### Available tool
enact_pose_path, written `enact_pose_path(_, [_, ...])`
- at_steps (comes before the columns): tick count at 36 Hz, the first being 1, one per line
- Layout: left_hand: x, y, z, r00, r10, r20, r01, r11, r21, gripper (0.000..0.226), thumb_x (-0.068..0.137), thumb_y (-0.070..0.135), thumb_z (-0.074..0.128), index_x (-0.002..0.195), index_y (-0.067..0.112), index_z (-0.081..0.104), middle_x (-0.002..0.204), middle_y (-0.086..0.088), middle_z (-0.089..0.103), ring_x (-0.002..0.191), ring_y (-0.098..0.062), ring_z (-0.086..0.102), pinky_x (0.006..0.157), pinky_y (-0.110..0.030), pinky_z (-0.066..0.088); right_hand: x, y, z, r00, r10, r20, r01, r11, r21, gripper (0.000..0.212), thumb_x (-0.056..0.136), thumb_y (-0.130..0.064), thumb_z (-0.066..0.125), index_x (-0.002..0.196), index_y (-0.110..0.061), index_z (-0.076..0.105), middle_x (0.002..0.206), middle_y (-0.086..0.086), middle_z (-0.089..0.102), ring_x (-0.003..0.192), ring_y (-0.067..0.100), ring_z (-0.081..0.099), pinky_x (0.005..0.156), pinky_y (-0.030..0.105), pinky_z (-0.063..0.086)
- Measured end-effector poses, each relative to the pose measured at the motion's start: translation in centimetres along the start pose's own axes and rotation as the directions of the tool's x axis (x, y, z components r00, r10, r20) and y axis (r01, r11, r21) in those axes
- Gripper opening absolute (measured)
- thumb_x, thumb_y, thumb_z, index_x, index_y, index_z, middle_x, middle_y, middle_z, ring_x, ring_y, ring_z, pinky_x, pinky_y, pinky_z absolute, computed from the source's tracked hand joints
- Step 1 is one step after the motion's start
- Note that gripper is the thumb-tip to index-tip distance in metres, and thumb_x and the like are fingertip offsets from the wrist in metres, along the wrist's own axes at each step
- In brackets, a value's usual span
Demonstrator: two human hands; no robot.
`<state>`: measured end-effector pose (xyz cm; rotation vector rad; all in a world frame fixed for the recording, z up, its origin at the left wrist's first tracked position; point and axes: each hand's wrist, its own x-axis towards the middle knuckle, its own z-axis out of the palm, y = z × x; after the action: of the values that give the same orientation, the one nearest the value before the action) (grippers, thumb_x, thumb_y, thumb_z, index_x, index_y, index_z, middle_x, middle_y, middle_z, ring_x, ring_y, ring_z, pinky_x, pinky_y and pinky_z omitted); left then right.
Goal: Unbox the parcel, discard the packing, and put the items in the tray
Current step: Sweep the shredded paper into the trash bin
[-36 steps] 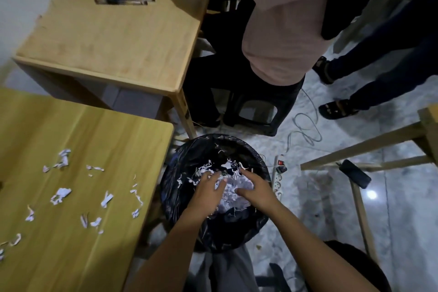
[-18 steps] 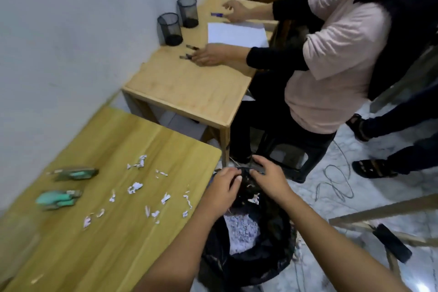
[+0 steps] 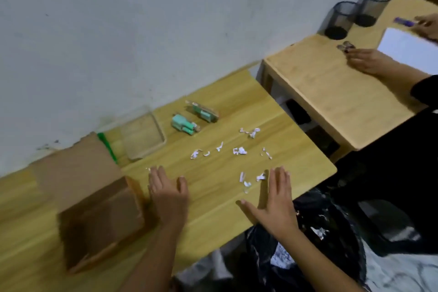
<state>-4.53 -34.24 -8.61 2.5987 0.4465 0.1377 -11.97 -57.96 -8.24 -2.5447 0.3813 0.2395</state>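
Note:
The open cardboard box (image 3: 94, 206) stands at the left of the wooden table (image 3: 213, 206). Behind it a clear tray (image 3: 142, 136) sits near the wall, with nothing visible inside. Two green packaged items (image 3: 184, 124) (image 3: 204, 112) lie right of the tray. Several white paper shreds (image 3: 239, 150) are scattered mid-table. My left hand (image 3: 169, 193) hovers flat beside the box, fingers apart and holding nothing. Also free of any object, my right hand (image 3: 275, 201) spreads its fingers near the table's front edge, close to some shreds (image 3: 248, 179).
A black bin bag (image 3: 308, 239) with shredded paper stands below the table's right corner. A second table (image 3: 331, 92) at right holds two black mesh cups (image 3: 341, 20) and white paper (image 3: 410, 48), where another person's hands work. A green strip (image 3: 107, 147) lies behind the box.
My hands left the black bin bag and came up over the table. The view swung left, bringing the box, the tray and the green items into sight.

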Motion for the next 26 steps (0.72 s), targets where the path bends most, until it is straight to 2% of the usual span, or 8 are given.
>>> enact_pose_path(3, [0.9,-1.6,0.3,0.995,-0.089,0.051,0.084,0.992,0.095,0.082,0.081,0.048,0.035,0.137,-0.011,0.027,0.146,-0.029,0.028,0.138,-0.038,0.022,0.118,-0.04,0.015,0.7,-0.6,0.5,1.0,-0.008,-0.006,0.007,0.994,-0.105,0.121,0.06,-0.091,0.026,0.142,-0.015,-0.021,0.149,0.012,-0.031,0.137,0.026,-0.031,0.114,0.04,-0.012])
enact_pose_path(7, [1.7,-2.0,1.4,0.986,-0.163,0.016,0.163,0.986,0.023,0.084,0.088,0.038,0.055,0.143,-0.01,0.013,0.153,-0.027,0.006,0.144,-0.036,0.006,0.119,-0.043,0.01,2.3,-0.7,0.8,1.0,-0.009,-0.023,0.006,0.992,-0.128,0.12,0.061,-0.089,0.032,0.142,-0.017,-0.019,0.151,0.014,-0.026,0.139,0.027,-0.028,0.114,0.042,-0.012])
enact_pose_path(14, [4.2,-1.2,2.9,0.961,-0.277,0.003,0.276,0.96,0.05,0.085,0.089,0.044,0.051,0.145,-0.005,0.011,0.155,-0.023,0.007,0.144,-0.034,0.007,0.117,-0.043,0.003,7.0,-0.9,-0.2,0.999,-0.008,-0.05,0.002,0.993,-0.117,0.118,0.065,-0.086,0.039,0.144,-0.018,-0.016,0.154,0.015,-0.021,0.141,0.026,-0.023,0.116,0.044,-0.009])
enact_pose_path(18, [4.5,-0.3,3.4,0.969,-0.246,0.012,0.244,0.967,0.072,0.079,0.091,0.047,0.042,0.145,-0.003,0.012,0.156,-0.02,0.009,0.146,-0.029,0.005,0.118,-0.044,0.001,10.0,-1.2,-1.0,0.996,-0.075,-0.049,0.07,0.993,-0.095,0.12,0.063,-0.085,0.045,0.145,-0.02,-0.014,0.156,0.012,-0.016,0.143,0.024,-0.019,0.116,0.041,-0.011])
enact_pose_path(22, [4.0,1.2,4.0,0.987,-0.153,0.059,0.148,0.986,0.075,0.072,0.093,0.047,0.031,0.146,0.001,0.015,0.157,-0.015,0.011,0.146,-0.024,0.007,0.119,-0.04,0.003,12.7,-1.8,-1.3,0.982,-0.187,-0.025,0.185,0.981,-0.061,0.116,0.063,-0.084,0.042,0.146,-0.02,-0.006,0.158,0.008,-0.008,0.145,0.02,-0.012,0.117,0.039,-0.007])
enact_pose_path(26, [3.2,3.4,5.0,0.993,-0.003,0.117,-0.002,0.999,0.047,0.06,0.096,0.037,0.036,0.146,0.006,0.02,0.157,-0.009,0.015,0.146,-0.02,0.008,0.118,-0.038,0.003,14.8,-2.4,-1.0,0.936,-0.349,0.039,0.35,0.934,-0.063,0.098,0.071,-0.078,0.036,0.146,-0.022,0.011,0.158,0.001,0.006,0.146,0.015,0.0,0.118,0.04,-0.002])
